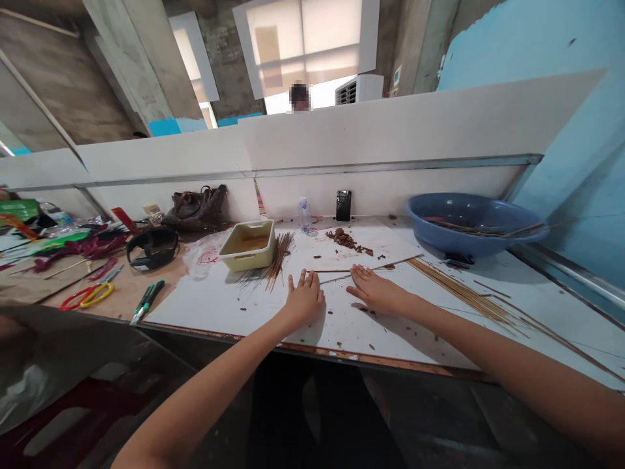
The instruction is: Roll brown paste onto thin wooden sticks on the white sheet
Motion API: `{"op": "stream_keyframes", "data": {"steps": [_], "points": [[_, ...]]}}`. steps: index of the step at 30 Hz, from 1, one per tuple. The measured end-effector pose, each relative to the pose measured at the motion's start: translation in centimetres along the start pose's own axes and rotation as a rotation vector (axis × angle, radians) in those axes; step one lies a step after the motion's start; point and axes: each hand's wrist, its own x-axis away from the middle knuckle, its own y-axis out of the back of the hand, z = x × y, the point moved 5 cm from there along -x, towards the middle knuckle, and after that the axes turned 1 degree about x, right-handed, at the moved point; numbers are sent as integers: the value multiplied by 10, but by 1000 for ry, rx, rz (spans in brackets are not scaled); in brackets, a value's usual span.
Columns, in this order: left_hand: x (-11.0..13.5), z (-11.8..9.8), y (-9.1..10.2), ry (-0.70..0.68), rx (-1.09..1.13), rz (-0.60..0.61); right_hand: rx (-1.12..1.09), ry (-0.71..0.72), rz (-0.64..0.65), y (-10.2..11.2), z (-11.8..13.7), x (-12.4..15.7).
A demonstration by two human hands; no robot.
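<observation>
Left hand (305, 299): lies flat, open.
Right hand (375, 289): likewise.
Thin brown stick (333, 271): I see it between them, touching both.

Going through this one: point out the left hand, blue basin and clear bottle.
Left hand (305, 299), head view: back of hand.
Blue basin (461, 243), head view: outer wall.
Clear bottle (305, 216), head view: body.
</observation>
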Motion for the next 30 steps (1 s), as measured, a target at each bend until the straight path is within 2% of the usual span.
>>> {"op": "stream_keyframes", "data": {"steps": [5, 8, 12, 15, 19, 22, 25, 28, 30], "points": [[-26, -31, 8, -76, 41, 59, -27, 15, 58, 8, 14, -31], [-40, -41, 9, -76, 58, 91, -24, 1, 74, 9, 17, -46], [-36, -36, 4, -111, 35, 66, -21, 18, 38, -1, 14, -41], [-35, -30, 2, -156, 32, 91, -15, 32, 19, -7, 12, -39], [-55, -26, 11, -108, 46, 141, 60, -5, 23, 2, 7, -61], [-67, -26, 17, -81, 44, 133, 101, -55, 12, 9, 6, -72], [-58, -24, 13, -98, 36, 134, 109, -52, 3, 2, 9, -60], [-43, -19, 4, -152, 27, 136, 101, 23, -30, -6, 12, -41], [-42, -16, 2, -163, 15, 130, 78, 51, -21, -7, 11, -37]]}}
